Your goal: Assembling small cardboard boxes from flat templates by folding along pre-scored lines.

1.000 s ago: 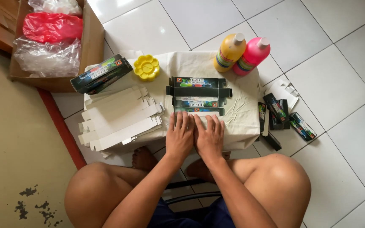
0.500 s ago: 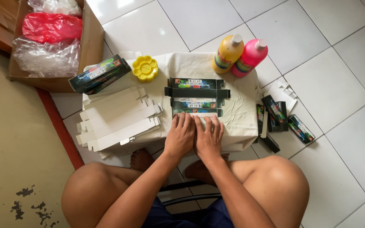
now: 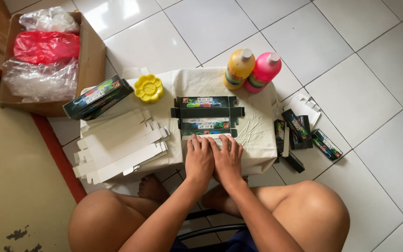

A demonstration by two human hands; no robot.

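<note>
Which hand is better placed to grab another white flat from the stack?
Left. The left hand lies nearer the white flats; the right hand would have to cross over it.

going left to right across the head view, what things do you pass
cardboard box → stack of white flat cartons → yellow palette → left hand → right hand → yellow bottle → pink bottle → small dark boxes on the floor

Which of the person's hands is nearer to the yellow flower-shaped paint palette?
Left. The left hand lies below and right of the yellow flower-shaped paint palette; the right hand lies farther right.
</note>
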